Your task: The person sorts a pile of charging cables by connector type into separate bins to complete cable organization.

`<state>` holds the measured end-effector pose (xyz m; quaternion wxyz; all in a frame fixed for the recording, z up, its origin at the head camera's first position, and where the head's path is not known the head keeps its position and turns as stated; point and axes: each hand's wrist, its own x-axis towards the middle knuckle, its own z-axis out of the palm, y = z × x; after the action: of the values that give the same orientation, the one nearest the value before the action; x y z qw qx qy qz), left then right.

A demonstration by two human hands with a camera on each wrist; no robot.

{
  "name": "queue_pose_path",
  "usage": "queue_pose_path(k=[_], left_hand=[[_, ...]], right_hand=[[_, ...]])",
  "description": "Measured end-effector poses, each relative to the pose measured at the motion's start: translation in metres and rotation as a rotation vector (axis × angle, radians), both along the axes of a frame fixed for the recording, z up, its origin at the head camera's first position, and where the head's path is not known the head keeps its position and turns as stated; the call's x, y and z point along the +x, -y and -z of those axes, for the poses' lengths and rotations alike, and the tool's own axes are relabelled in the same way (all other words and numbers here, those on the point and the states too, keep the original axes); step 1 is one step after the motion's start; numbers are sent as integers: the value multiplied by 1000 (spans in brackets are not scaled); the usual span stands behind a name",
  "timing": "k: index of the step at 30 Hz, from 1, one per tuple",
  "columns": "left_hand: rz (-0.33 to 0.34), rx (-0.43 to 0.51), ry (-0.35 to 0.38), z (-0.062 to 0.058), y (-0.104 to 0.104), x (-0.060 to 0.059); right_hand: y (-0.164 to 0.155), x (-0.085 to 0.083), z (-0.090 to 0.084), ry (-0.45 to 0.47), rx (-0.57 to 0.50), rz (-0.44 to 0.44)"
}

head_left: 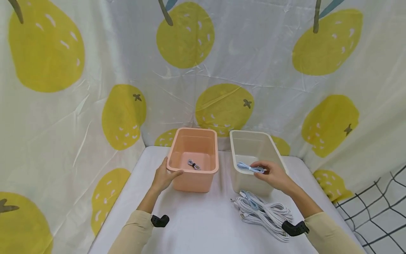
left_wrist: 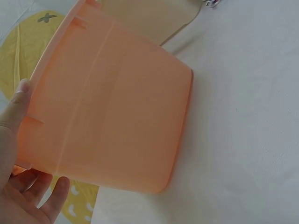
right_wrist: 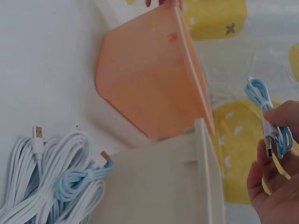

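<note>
My right hand (head_left: pixel 272 173) pinches a coiled light-blue USB cable (right_wrist: pixel 264 99) between thumb and fingers. It holds the coil above the front of the cream bin (head_left: pixel 236 181); a metal USB plug (right_wrist: pixel 268 145) shows beside the fingers. At the front left corner of the orange bin (left_wrist: pixel 117 107), my left hand (head_left: pixel 162 179) grips the rim, the thumb along the front and the fingers around the side. Inside that bin lies a small grey cable (head_left: pixel 194 164) bound with a black tie.
In front of the cream bin, several bundled white cables (head_left: pixel 263 215) lie heaped on the white table (head_left: pixel 196 225), with another light-blue coil (right_wrist: pixel 77 185) on top. A curtain with yellow fruit prints (head_left: pixel 225 106) hangs behind the bins. Black netting (head_left: pixel 377 208) is at the right.
</note>
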<state>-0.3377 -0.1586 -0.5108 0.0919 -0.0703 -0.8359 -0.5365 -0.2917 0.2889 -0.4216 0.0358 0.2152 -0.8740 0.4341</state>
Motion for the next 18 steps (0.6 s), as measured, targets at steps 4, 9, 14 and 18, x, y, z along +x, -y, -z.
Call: queue_pose_path(k=[4,9,14,18], left_hand=[[0,-14,9,1,1,0],[2,-15,-4,1,2,0],[10,-8,-1,0,1,1],[2,-9,4,1,0,2]], right_hand=[[13,-12,-7,-24,22,12],[28,-26,-14,-29,10,1],[40,-41,-21,-9,-8,10],[51,-52,-26,2,-3,20]])
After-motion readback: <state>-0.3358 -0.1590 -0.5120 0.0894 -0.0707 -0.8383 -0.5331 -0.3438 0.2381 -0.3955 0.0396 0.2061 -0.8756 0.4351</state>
